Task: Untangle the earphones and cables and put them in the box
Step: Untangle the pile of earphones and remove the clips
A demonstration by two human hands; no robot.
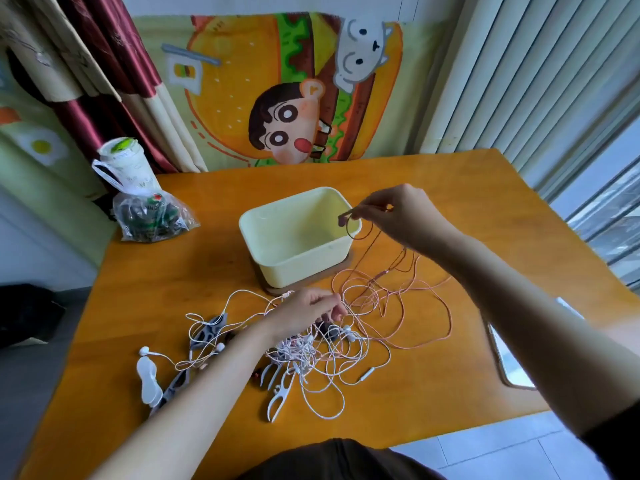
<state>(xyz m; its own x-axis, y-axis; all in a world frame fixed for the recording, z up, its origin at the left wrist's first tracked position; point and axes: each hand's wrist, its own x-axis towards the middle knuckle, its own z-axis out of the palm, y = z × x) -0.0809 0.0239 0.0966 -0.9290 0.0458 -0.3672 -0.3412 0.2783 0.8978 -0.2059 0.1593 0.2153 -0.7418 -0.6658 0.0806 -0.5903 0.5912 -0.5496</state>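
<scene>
- Head view: the tangle (311, 348) of white earphone cables lies on the table (467, 188), on the near side of the box (298, 268) and just apart from it. Several earbuds and an inline remote show among the strands.
- A pink cable (408, 306) spreads in loose loops to the right of the knot. Its inner loops cross the white strands, so it does not look free.
- A dark cable (367, 258) rises from the pink loops to the right hand (398, 213). The hand pinches it near its end, with a small loop and an earbud hanging at the box's right rim.
- The left hand (308, 310) sits at the far edge of the knot with fingers curled, pinching white strands. Exactly which strands cannot be told.
- The box is pale yellow, open-topped and upright on a dark base (277, 291). No cable can be seen lying inside it.
- Progress, as a judgement: early. The dark cable is the only one partly drawn out, and its lower run is mixed in with the pink loops. Nothing is boxed, and the white knot and the pink cable remain to be separated.
- White forked plastic pieces (277, 400) lie at the near side of the knot; what they are for is unclear.
- Further out: a clear bag (152, 216) and a cup (124, 161) at the far left corner, and a phone (509, 358) at the right edge.
</scene>
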